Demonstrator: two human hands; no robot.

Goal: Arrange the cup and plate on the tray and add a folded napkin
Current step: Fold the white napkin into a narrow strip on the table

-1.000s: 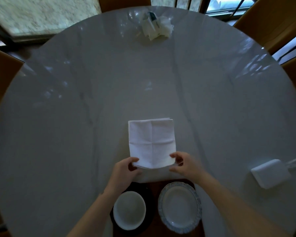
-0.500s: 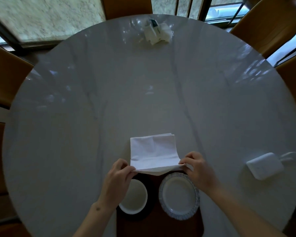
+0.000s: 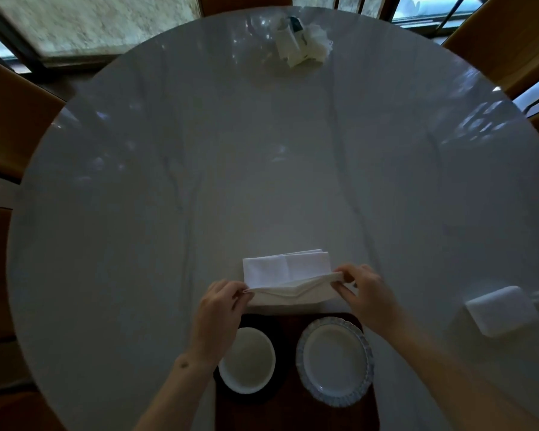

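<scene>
Napkin [image 3: 285, 270] on worktop [image 3: 262, 169], just beyond tray [image 3: 293, 321]. Left hand [image 3: 220, 309] pinches near-left corner, right hand [image 3: 366, 293] pinches near-right corner, edge lifted, folding over. Cup [image 3: 246, 360] left, plate [image 3: 335, 360] right, both on tray.

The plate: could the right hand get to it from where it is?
Probably yes: the plate lies uncovered just below the right hand, but that hand is pinching the napkin.
</scene>
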